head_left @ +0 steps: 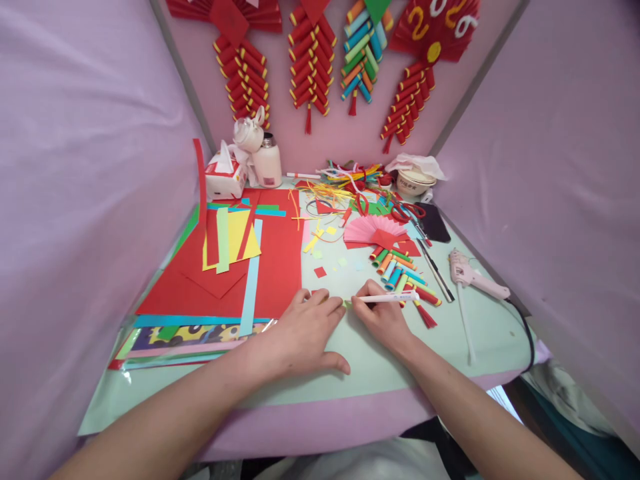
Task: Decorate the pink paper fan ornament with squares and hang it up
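My right hand (377, 320) grips a white pen (387, 297), its tip pointing left toward my left hand. Spread flat on the table, my left hand (313, 330) has its fingers stretched forward and thumb apart. A small yellow-green paper piece (346, 303) shows between the two hands, mostly hidden by my fingers. Beyond my right hand lies a row of coloured paper rolls (395, 269) with a red tassel (427, 316). A pink folded paper fan (374, 230) sits above the rolls. Left of my hands, a light blue paper strip (251, 277) rests on red paper sheets (280, 260).
A glue gun (475, 277) with its cable lies at the right. Red-handled scissors (407, 212), a dark phone-like slab (433, 222) and a bowl (416, 181) are farther back. A tissue box (225, 183) and white bottle (267, 163) stand back left. Paper firecracker strings (312, 60) hang on the wall.
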`<state>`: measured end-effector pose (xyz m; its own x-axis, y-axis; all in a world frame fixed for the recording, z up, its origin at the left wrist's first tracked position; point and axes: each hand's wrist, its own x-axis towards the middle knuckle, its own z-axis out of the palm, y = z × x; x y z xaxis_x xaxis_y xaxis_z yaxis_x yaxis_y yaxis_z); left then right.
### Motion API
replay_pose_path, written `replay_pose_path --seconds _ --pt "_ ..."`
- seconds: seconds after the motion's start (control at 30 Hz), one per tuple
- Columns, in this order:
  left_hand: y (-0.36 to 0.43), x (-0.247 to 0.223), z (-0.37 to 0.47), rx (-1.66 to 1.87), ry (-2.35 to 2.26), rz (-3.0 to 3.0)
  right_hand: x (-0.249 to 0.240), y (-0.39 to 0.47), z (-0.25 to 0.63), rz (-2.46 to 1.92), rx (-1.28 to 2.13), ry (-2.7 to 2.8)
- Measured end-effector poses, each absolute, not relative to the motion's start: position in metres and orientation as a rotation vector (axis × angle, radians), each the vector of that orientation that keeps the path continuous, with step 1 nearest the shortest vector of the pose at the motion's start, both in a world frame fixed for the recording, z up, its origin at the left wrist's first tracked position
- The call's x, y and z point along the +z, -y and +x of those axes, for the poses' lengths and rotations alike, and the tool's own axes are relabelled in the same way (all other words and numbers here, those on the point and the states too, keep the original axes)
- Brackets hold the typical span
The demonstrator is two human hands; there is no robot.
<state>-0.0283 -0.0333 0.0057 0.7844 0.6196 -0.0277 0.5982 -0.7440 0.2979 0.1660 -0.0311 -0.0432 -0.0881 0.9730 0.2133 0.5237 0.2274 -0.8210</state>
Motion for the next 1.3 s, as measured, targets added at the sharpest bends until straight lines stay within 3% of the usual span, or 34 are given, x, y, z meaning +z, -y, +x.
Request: replay_pose_path --seconds 1.3 --pt "0.0329 0.0072 -0.0278 0.081 -0.946 2.689 -0.0457 0.0309 0.1672 -1.411 0.686 1.786"
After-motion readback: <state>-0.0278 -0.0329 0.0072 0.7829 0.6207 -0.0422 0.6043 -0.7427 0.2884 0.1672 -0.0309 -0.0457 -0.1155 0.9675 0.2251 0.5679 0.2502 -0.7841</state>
